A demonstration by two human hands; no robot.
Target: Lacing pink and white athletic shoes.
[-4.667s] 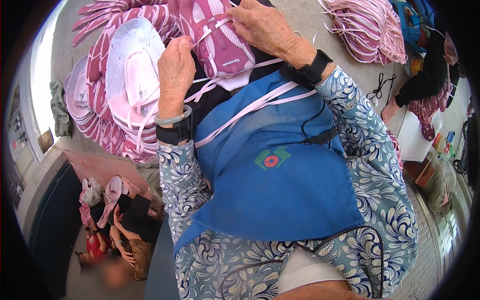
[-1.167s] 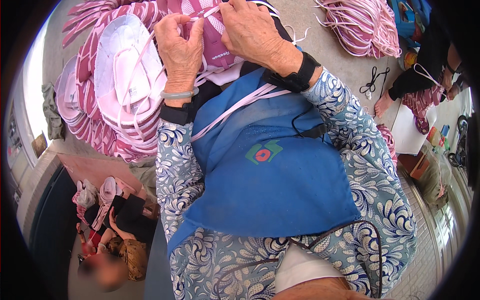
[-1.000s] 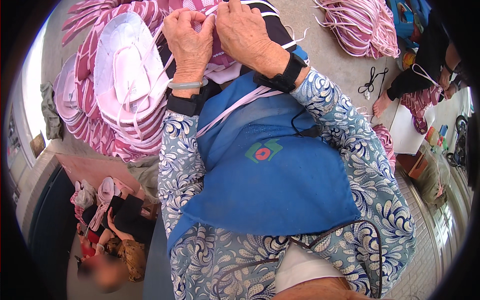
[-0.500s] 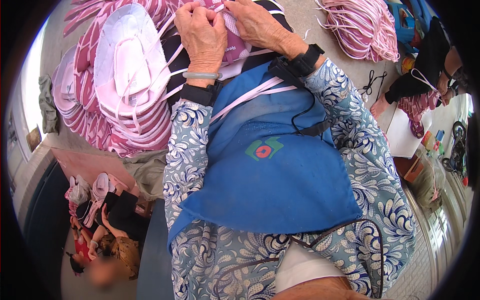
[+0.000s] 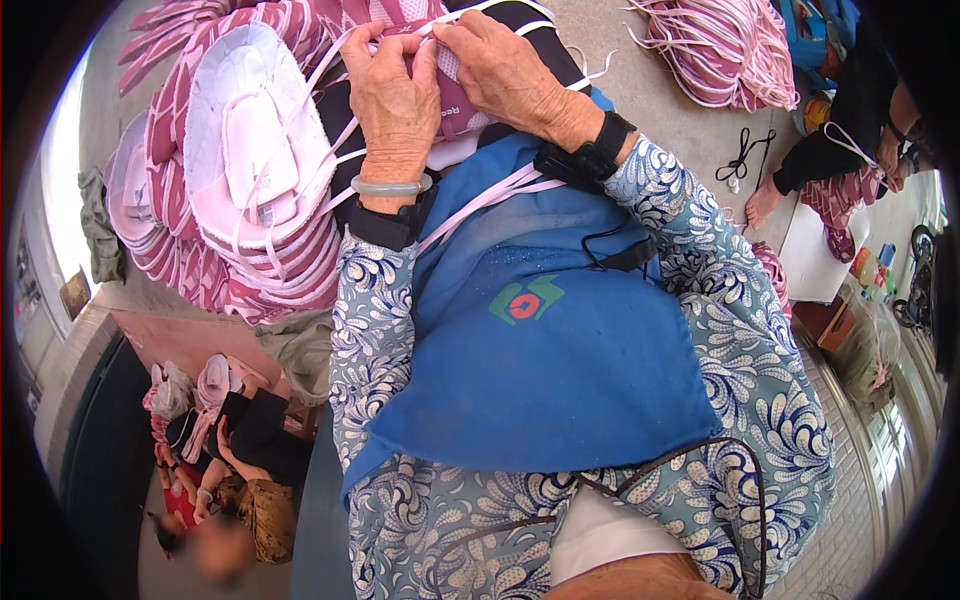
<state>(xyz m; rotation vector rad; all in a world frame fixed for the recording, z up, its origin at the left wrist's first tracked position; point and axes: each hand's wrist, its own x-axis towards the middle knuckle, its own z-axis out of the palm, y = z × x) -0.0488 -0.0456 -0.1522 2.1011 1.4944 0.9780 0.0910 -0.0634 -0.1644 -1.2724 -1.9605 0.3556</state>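
Two hands: the left hand and the right hand meet above the lap, thumbs close together.
Grip: each closed in a pinch on a pale pink lace; the exact contact is partly hidden by the fingers.
Shoe upper: a dark pink shoe upper with light mesh lies beneath both hands, on the black cloth over the lap, just beyond the upper edge of the blue apron.
Loose laces: pale pink strands run slantwise over the apron's upper left part.
Wrists: a pale bangle and a black band on the left, another black band on the right.
Left of the lap: nested pink uppers stand in a tall stack, pale linings showing.
Floor, far right: a laced pink bundle lies on the concrete floor, with a black cord nearer.
Right edge: a co-worker's bare foot rests beside a white sheet.
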